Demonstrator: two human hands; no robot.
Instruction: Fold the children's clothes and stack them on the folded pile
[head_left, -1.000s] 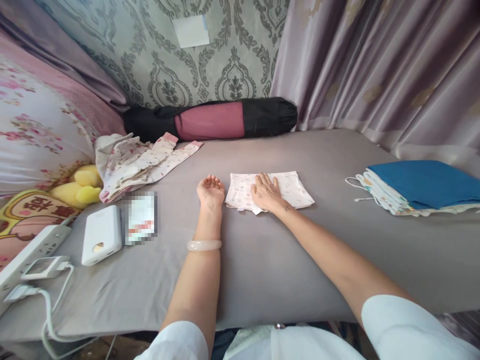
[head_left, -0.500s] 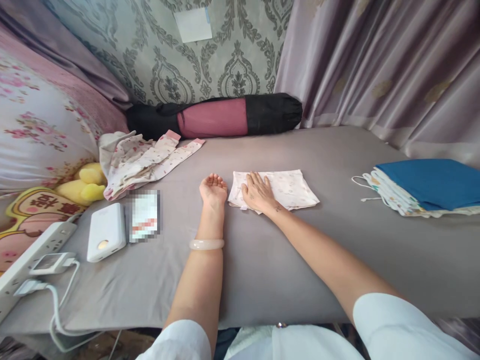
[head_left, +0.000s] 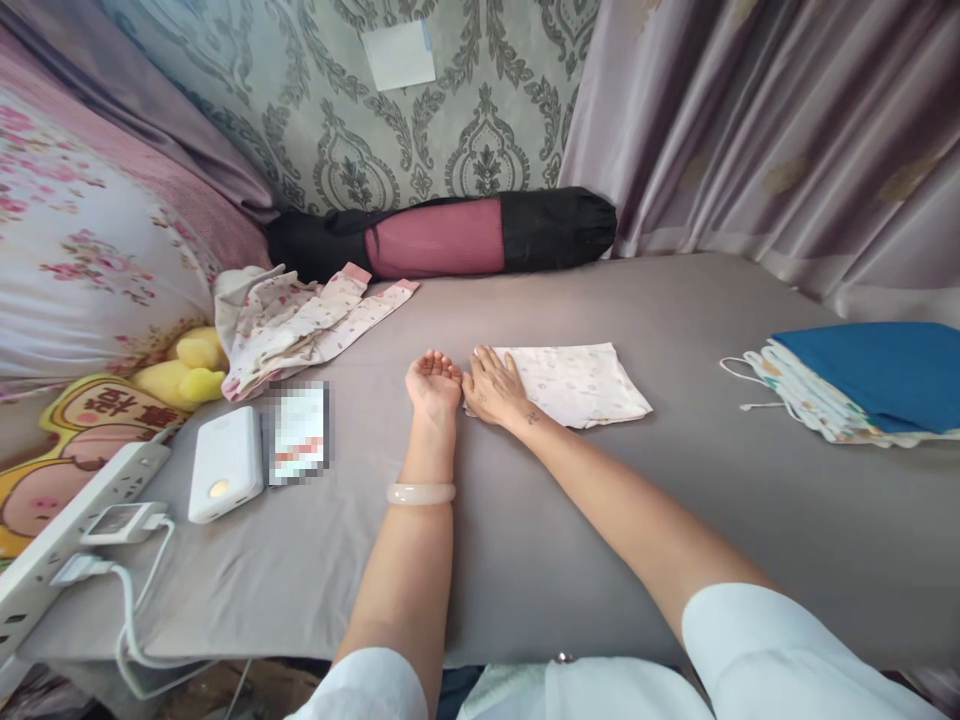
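Observation:
A folded pale pink patterned garment [head_left: 577,385] lies flat in the middle of the grey-covered surface [head_left: 555,540]. My right hand [head_left: 493,388] rests palm down on its left end, fingers stretched out, hiding part of that edge. Just left of the cloth, my left hand [head_left: 435,385] lies palm up with fingers slightly curled and apart, holding nothing. A pale bangle [head_left: 421,494] circles my left wrist.
Crumpled patterned pants [head_left: 300,325] lie back left, before a black and pink long bag [head_left: 439,238]. Left are a white power bank [head_left: 226,462], a blurred card [head_left: 299,435], a power strip [head_left: 82,520] and yellow plush toy [head_left: 180,375]. Folded blue cloth [head_left: 877,375] sits right.
My right hand has slid left over the folded garment to its left end, close to my left hand. The whole view has shifted slightly.

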